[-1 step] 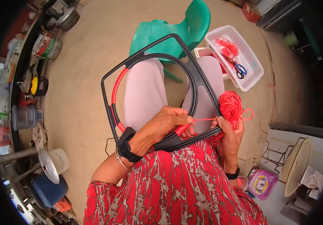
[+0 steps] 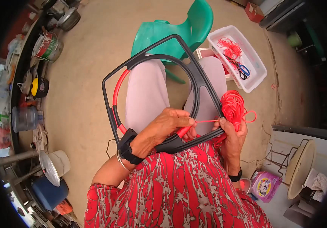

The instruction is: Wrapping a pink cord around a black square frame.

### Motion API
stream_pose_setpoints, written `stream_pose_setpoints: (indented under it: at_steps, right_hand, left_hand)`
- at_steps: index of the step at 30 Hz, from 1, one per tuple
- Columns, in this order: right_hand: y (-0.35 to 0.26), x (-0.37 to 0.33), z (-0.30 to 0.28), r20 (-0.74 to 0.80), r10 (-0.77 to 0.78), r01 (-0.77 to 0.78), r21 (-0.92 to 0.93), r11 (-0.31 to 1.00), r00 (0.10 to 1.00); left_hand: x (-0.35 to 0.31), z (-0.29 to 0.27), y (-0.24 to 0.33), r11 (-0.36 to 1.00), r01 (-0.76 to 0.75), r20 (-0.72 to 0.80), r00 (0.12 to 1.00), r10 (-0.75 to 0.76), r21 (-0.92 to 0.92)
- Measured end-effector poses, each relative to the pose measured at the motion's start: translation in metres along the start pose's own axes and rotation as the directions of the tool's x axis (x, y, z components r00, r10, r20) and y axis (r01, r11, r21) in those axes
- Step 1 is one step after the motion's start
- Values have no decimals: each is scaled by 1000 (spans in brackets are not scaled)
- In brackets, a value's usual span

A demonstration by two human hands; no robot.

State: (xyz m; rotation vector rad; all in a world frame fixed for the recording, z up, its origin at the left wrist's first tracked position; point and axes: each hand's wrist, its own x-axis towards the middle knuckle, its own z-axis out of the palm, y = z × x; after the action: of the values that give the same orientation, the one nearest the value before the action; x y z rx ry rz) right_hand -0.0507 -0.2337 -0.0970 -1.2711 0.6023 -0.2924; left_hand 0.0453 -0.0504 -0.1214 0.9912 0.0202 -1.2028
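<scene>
Across my lap lies a black plastic frame (image 2: pixel 199 78), square outside with a round ring inside. Red cord is wound tightly around the ring's left side and around a short stretch at the lower right. Beside that lower-right winding, my left hand (image 2: pixel 165 125) is closed, thumb and index finger pinching the red cord (image 2: pixel 207 121). The strand runs taut to my right hand (image 2: pixel 233 138), which is closed at the frame's right edge with its thumb on the cord. A looped bundle of red cord (image 2: pixel 232 104) sits against the right fingers, partly hidden by them.
Beyond my knees stands a green plastic chair (image 2: pixel 163 36). A white plastic bin (image 2: pixel 260 70) to its right contains loose red cord and blue-handled scissors (image 2: pixel 244 71). Pots and a water jug (image 2: pixel 24 117) line the left side. A purple package (image 2: pixel 265 186) lies at lower right.
The bundle of red cord has shifted very slightly upward by my right hand. Both hands and the frame look the same.
</scene>
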Motion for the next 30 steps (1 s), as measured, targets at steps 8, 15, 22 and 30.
stream_pose_setpoints:
  at_steps: [8, 15, 22, 30]
  right_hand:
    - [3, 2, -5, -2, 18, -18, 5, 1000, 1000]
    - [-2, 1, -12, 93, 14, -5, -94, 996, 996]
    - [-4, -2, -17, 108, 56, -60, 40, 997, 993]
    - [9, -6, -46, 295, 162, -211, 142, 967, 942]
  left_hand:
    - [-6, 3, -12, 1000, -25, -39, 999, 26, 15]
    - [-7, -1, -12, 978, 1, 20, 1000, 4, -210]
    - [-3, -5, -20, 979, -13, 85, 996, 31, -204]
    - [-7, 0, -14, 978, -72, 55, 995, 84, -193]
